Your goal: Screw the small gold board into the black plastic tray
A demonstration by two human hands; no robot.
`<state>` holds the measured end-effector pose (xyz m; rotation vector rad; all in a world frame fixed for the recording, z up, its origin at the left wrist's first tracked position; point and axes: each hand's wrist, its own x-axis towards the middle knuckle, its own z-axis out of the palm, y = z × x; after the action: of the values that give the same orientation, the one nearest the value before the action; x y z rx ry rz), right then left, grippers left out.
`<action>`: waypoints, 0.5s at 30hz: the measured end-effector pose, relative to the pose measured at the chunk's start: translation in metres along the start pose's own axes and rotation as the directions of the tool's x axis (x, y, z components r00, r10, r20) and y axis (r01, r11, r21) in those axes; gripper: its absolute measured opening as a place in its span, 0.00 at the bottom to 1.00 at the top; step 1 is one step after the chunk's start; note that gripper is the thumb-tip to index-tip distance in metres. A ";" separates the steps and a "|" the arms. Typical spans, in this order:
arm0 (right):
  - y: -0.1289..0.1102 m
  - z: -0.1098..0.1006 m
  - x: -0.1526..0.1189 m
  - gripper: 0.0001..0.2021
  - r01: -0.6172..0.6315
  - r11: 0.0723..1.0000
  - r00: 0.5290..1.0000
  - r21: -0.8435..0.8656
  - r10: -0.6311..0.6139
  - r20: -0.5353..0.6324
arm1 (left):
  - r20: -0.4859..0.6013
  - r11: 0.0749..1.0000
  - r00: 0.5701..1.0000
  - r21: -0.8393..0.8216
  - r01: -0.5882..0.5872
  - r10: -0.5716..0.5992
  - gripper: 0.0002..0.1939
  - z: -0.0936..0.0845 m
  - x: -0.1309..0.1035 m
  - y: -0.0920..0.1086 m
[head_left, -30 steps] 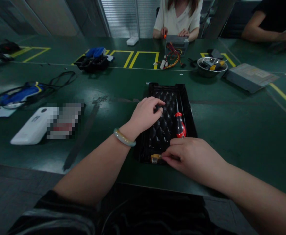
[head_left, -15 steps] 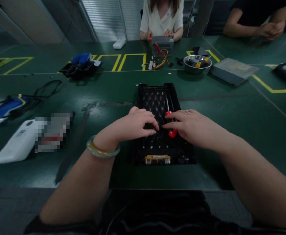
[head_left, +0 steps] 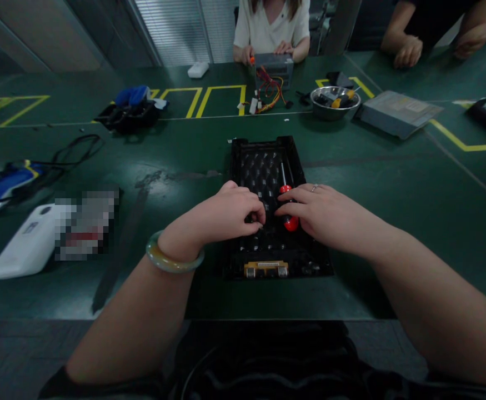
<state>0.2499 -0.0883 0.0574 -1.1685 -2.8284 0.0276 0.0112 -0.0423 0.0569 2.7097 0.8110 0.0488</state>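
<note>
A black open case (head_left: pixel 263 161) with a dimpled inside lies lengthwise before me, a tan connector strip (head_left: pixel 266 269) at its near end. My left hand (head_left: pixel 232 211), a bangle at its wrist, is over the case's left side, thumb and fingertips brought together; whatever they pinch is too small to make out. From the right, my right hand (head_left: pixel 321 214) reaches over the case. Its fingers lie across the handle of a red and black screwdriver (head_left: pixel 291 223), whose shaft points away from me. The two hands' fingertips are close together but apart.
A white device (head_left: pixel 30 241) and a blurred-out object (head_left: pixel 88 225) lie at left, near a blue corded item (head_left: pixel 9 183). Farther back are a black tray (head_left: pixel 128 116), a metal bowl of tools (head_left: pixel 334 111), a grey metal box (head_left: pixel 399 114), and a person handling a power supply (head_left: pixel 274 69).
My view has shifted slightly. Both hands stay almost in place over the case, the left fingertips curled a little closer. Across the table, the person at right has parted their hands.
</note>
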 end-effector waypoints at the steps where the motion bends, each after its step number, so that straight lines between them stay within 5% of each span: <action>1: 0.000 0.000 0.000 0.20 -0.002 1.000 1.000 0.004 0.002 0.002 | 0.002 1.000 1.000 0.004 -0.003 0.003 0.06 0.000 0.000 0.001; 10: 0.000 0.001 0.001 0.20 -0.003 1.000 1.000 0.011 0.003 0.002 | 0.013 0.999 1.000 -0.038 0.025 -0.024 0.07 -0.009 -0.008 -0.008; 15: 0.001 0.003 0.000 0.20 0.004 1.000 1.000 -0.004 -0.004 0.001 | 0.201 0.985 0.978 -0.168 -0.027 0.061 0.07 -0.027 -0.026 -0.007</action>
<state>0.2497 -0.0874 0.0543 -1.1636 -2.8333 0.0231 -0.0172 -0.0431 0.0815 2.5247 0.6557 -0.1461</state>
